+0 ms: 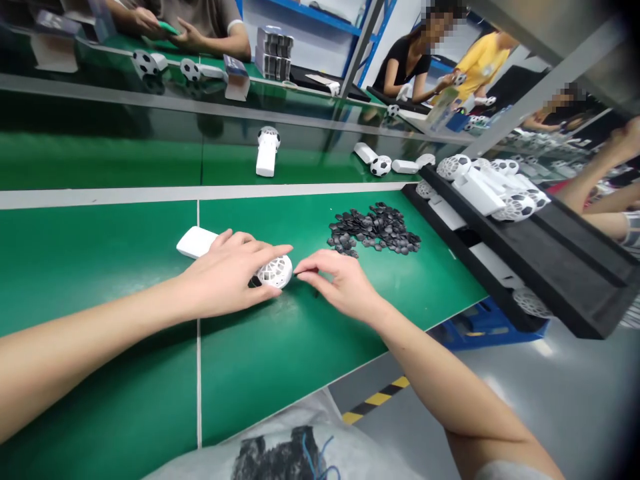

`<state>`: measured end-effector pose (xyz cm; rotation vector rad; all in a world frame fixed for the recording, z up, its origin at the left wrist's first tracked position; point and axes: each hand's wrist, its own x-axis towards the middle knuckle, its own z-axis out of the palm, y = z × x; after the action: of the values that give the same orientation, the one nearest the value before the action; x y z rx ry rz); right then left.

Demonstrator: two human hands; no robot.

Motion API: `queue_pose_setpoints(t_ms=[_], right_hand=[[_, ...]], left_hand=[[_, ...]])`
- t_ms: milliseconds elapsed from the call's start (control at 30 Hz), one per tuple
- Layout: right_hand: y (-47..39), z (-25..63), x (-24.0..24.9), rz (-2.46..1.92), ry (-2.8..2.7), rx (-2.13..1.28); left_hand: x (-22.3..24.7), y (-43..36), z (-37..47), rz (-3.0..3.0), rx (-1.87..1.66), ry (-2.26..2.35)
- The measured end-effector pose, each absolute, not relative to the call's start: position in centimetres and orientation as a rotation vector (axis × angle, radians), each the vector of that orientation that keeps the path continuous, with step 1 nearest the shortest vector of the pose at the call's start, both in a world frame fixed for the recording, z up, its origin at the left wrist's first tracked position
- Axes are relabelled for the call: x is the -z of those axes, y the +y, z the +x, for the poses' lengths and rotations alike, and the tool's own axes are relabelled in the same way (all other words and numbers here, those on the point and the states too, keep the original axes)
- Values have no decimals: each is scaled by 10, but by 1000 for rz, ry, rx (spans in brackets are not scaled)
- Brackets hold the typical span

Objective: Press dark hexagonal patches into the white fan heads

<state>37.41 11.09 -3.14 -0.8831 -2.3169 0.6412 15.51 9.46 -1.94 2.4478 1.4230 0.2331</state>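
Note:
A white device with a round lattice head (275,272) lies on the green mat (250,380), its white handle (196,242) pointing left. Over it rests my left hand (235,270), thumb and fingers wrapped round the head. My right hand (343,283) is just right of the head, thumb and forefinger pinched on a small black piece (297,273) that barely shows. Behind my right hand lies a pile of small black pieces (377,227).
Stacked black trays (565,247) with white devices stand at the right edge. Beyond the pale strip (100,198) sit a football-patterned device (267,153) and several more. People sit across the bench; another person's arm (595,173) is at far right.

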Motion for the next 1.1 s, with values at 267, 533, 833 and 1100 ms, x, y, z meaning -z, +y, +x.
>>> queue_pose_setpoints(t_ms=[267,533,833,1100], right_hand=[[102,355,36,-862,-2179,-794],[105,351,31,-912,-2205,-792],[106,351,24,-903,-2295,-857],[105,347,34,-953,-2129,-1110]], left_hand=[[31,91,154,2427,-302,1478],[28,94,155,2331,-318,1468],[29,93,154,2344,-341,1447],[29,95,155,2321,-379,1420]])
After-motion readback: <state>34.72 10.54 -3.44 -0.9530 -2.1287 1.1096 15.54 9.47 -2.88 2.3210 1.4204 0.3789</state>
